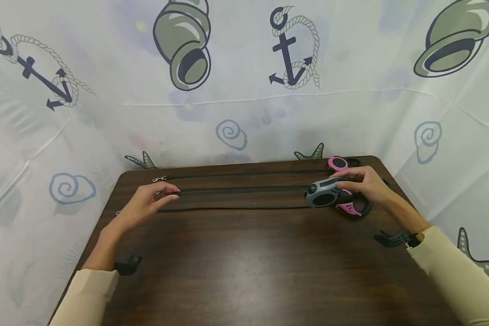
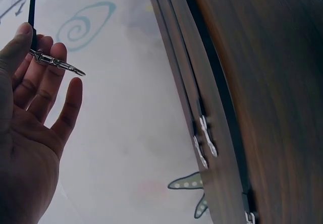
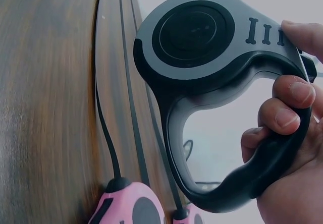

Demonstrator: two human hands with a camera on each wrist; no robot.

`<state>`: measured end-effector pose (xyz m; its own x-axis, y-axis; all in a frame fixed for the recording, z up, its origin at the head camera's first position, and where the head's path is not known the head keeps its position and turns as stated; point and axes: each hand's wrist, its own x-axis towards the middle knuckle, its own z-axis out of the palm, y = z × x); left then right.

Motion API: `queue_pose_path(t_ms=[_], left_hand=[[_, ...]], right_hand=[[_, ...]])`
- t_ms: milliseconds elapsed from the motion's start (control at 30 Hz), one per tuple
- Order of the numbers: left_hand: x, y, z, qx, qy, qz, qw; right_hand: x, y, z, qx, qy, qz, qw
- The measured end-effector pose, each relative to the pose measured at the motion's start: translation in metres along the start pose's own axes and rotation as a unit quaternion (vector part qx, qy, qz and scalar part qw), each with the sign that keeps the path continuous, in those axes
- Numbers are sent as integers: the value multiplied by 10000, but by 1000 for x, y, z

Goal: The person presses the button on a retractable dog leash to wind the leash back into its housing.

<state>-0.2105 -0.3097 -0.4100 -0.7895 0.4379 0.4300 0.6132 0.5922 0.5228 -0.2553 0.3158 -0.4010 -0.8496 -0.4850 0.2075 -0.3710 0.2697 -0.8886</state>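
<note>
My right hand (image 1: 364,183) grips a retractable dog leash by its looped handle, above the table's right side. Its casing (image 3: 146,42) is grey and black, with small bone shapes near the thumb. My left hand (image 1: 146,203), above the left side, pinches the black strap (image 2: 33,7) of a leash just behind its silver clip (image 2: 53,60). This clip hangs by the fingers. Straight dark straps span the space between the hands. Beneath the right hand lie a pink and black leash handle (image 1: 349,207) and, farther back, another pink leash handle (image 1: 336,163).
Several dark straps lie lengthwise on the brown wooden table (image 1: 244,262). Their metal clips (image 2: 208,135) lie at the left end, one clip (image 2: 250,217) nearer the front. A white printed cloth (image 1: 244,59) with anchors and shells hangs behind and at the sides.
</note>
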Motion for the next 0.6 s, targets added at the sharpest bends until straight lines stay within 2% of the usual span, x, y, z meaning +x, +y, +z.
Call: queue_pose_path(t_ms=[333, 500, 600], left_hand=[[9, 11, 10, -5, -173, 412, 9990], [12, 15, 14, 7, -256, 522, 9983], [15, 18, 16, -16, -272, 584, 9979]], right_hand=[[0, -6, 16, -270, -65, 54, 9996], [0, -11, 23, -460, 49, 129, 9988], [1, -14, 28, -398, 95, 130, 9991]])
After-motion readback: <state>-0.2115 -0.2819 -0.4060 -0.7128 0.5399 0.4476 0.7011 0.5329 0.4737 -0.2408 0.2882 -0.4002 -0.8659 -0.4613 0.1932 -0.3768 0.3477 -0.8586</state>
